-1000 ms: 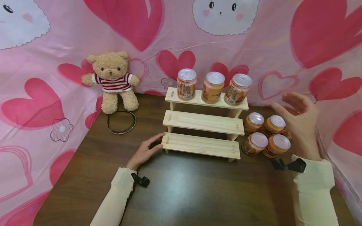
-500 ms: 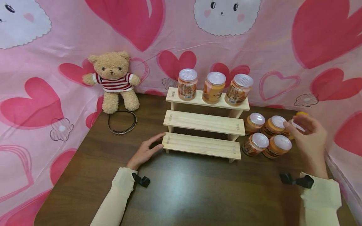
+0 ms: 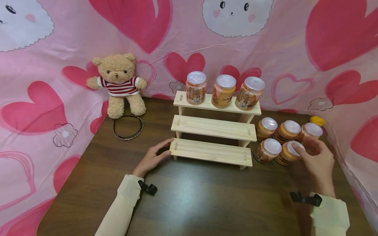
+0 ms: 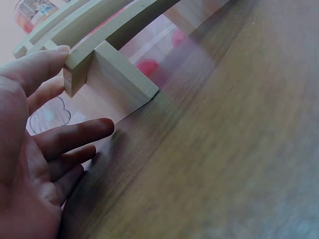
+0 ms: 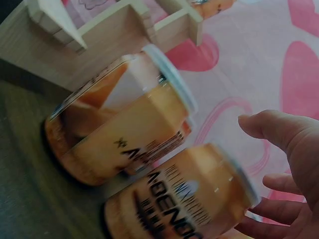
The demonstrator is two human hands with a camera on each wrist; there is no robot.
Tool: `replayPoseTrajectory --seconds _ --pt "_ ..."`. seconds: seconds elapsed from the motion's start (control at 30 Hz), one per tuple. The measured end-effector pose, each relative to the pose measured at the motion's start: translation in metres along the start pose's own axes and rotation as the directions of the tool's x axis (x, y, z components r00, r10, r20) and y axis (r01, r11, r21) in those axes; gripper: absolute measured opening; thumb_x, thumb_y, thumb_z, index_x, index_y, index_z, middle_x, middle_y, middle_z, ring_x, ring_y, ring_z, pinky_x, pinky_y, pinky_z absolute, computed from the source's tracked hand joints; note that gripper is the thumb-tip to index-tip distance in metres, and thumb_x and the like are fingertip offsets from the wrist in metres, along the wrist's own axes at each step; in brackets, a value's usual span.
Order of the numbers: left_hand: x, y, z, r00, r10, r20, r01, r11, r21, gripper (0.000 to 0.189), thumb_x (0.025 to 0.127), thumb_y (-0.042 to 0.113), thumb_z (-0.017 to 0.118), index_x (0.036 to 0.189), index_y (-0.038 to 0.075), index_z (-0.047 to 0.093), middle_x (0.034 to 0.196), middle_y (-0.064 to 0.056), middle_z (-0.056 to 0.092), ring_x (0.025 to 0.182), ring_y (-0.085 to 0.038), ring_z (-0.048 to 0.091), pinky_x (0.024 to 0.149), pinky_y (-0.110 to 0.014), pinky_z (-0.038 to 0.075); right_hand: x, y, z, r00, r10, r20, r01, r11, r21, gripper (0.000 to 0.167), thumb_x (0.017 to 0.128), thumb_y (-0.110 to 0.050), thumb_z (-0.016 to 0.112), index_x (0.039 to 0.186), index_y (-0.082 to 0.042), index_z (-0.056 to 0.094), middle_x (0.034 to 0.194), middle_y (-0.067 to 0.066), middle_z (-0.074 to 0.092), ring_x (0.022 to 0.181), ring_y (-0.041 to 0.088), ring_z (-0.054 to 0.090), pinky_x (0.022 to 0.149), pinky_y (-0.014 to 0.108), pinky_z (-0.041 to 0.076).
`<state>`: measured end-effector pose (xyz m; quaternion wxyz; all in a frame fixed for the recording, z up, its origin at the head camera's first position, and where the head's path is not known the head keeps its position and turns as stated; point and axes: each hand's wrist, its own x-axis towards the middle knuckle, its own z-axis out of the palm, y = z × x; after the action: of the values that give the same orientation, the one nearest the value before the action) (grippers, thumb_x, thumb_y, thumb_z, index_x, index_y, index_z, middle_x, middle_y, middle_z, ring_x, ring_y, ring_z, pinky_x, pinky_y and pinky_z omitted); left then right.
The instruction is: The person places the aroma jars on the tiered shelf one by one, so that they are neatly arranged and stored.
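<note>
A three-step wooden rack (image 3: 211,152) stands mid-table. My left hand (image 3: 150,160) touches the left end of its lowest step; in the left wrist view the thumb and a finger lie at the board's corner, the other fingers extended. My right hand (image 3: 319,160) is at the right, holding nothing, thumb and fingers apart beside a front jar (image 3: 287,156). That jar is orange with a pale lid and printed label, one of several grouped right of the rack. In the right wrist view the thumb and fingers are spread near a jar's lid (image 5: 239,174).
Three similar jars, the middle jar (image 3: 223,95) among them, stand on the top step. A teddy bear (image 3: 118,85) sits back left with a dark beaded hoop (image 3: 128,136) before it. A yellow ball-like object (image 3: 317,120) is behind the right jars. Pink heart-print cloth (image 3: 295,49) hangs behind.
My right hand has come down from above the jars, first to the far right jar, then toward me beside the front right jar. The left hand stays at the rack.
</note>
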<state>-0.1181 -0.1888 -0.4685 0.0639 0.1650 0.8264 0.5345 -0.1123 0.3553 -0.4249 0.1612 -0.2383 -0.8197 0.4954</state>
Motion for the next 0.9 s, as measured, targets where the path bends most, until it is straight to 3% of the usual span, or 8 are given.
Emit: replayPoseTrajectory --seconds 0.2,0.5,0.73,0.9 --pt "0.000 0.002 0.000 1.000 -0.016 0.005 0.016 1.000 -0.001 0.050 0.101 0.014 0.059 0.149 0.009 0.048 0.152 -0.017 0.051 0.137 -0.038 0.050 0.113 -0.060 0.035 -0.006 0.013 0.001 0.998 0.045 0.043 -0.043 0.997 -0.064 0.056 0.085 -0.030 0.080 0.136 -0.018 0.060 0.101 -0.031 0.058 0.085 -0.017 0.052 0.074 -0.002 0.039" --pt "0.000 0.007 -0.002 0.999 -0.028 0.020 0.028 1.000 -0.002 0.050 0.101 0.014 0.059 0.149 0.008 0.048 0.151 -0.019 0.051 0.137 -0.038 0.050 0.113 -0.059 0.035 -0.011 0.025 0.008 0.997 0.059 0.046 -0.057 0.998 -0.039 0.060 0.087 -0.026 0.079 0.141 -0.016 0.056 0.117 -0.021 0.061 0.092 -0.013 0.053 0.074 -0.002 0.042" --pt "-0.001 0.008 -0.003 0.999 -0.029 0.024 0.029 1.000 -0.005 0.050 0.101 0.014 0.059 0.149 0.008 0.048 0.150 -0.020 0.052 0.137 -0.039 0.050 0.112 -0.059 0.036 -0.016 0.030 0.014 0.996 0.089 0.020 -0.091 0.993 0.071 0.060 0.083 -0.014 0.082 0.138 -0.018 0.058 0.118 -0.019 0.062 0.099 -0.008 0.056 0.075 -0.001 0.044" --pt "-0.001 0.007 -0.002 0.999 -0.034 0.025 0.034 0.999 -0.009 0.050 0.101 0.014 0.059 0.149 0.008 0.048 0.150 -0.019 0.051 0.138 -0.039 0.049 0.113 -0.059 0.035 -0.018 0.033 0.019 0.991 0.133 -0.015 -0.126 0.962 0.242 0.061 0.076 -0.009 0.087 0.131 -0.017 0.063 0.111 -0.016 0.065 0.098 -0.003 0.059 0.074 0.001 0.045"
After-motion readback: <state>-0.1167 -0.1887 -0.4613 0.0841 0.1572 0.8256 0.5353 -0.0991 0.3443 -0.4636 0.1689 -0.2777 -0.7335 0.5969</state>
